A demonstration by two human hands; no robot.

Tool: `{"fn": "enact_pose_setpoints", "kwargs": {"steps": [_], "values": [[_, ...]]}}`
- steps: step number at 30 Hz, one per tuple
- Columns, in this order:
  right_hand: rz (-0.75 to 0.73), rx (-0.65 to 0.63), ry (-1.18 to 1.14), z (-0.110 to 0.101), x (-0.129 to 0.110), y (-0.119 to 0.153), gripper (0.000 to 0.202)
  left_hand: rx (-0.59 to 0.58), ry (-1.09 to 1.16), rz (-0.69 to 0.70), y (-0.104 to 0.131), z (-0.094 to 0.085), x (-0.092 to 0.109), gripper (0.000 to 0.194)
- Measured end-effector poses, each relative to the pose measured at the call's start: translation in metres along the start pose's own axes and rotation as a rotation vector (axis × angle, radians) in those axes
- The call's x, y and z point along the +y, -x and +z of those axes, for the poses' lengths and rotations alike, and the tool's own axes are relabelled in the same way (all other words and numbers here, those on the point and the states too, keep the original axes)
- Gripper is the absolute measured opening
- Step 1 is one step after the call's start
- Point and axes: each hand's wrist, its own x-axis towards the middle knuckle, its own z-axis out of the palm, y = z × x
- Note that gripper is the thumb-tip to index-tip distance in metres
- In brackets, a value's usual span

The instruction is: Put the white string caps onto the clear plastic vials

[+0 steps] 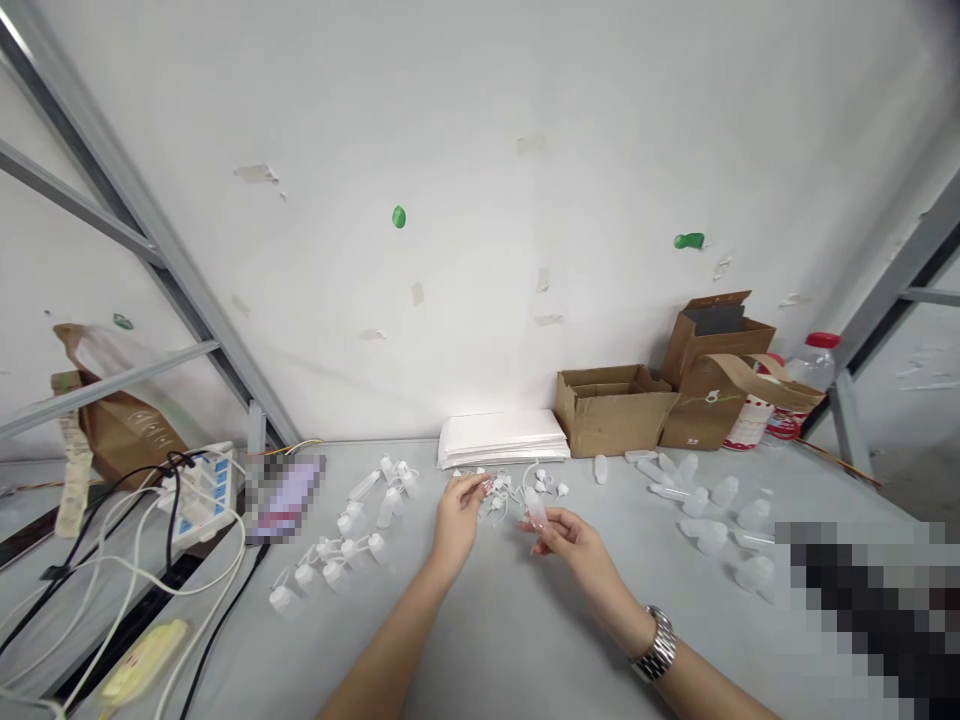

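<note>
Our right hand (574,540) pinches a translucent plastic bottle (535,508) at its fingertips, toward the bench's (495,640) back edge; our left hand (457,515) reaches white caps (497,502), its grip unclear to us.

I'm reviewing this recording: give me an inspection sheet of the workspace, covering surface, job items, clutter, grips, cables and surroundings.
Surface: gray table; spills: nothing seen.
Job items: white caps piled mid-table; capped bottles at left; more clear bottles at right.
Clutter: stacked white sheets, cardboard box and brown bag by the wall; yellow object near left.
Grips: right hand holds a small bottle; left hand is at the white caps, its hold unclear.
Cables: black and white cables around a power strip, left.
Surroundings: white wall with tape scraps and green marks; metal frame.
</note>
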Motion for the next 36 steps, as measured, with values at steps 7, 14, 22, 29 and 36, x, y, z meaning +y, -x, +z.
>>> {"fn": "enact_pose_setpoints", "kwargs": {"steps": [7,14,22,29,36], "values": [[-0.025,-0.216,0.045,0.007,0.001,0.004,0.041,-0.248,0.637,-0.46,0.016,0.014,0.012,0.017],[-0.029,-0.142,0.077,0.005,0.004,0.002,0.039,-0.301,0.568,-0.385,0.017,0.012,0.015,0.023],[-0.034,-0.057,0.036,0.006,0.009,0.003,0.036,-0.33,0.494,-0.333,0.019,0.012,0.013,0.024],[0.113,-0.174,-0.212,0.002,0.006,0.0,0.042,-0.28,0.448,-0.238,0.018,0.014,0.008,0.022],[0.093,-0.059,-0.16,0.001,0.006,-0.001,0.037,-0.218,0.37,-0.183,0.02,0.018,0.009,0.023]]}}
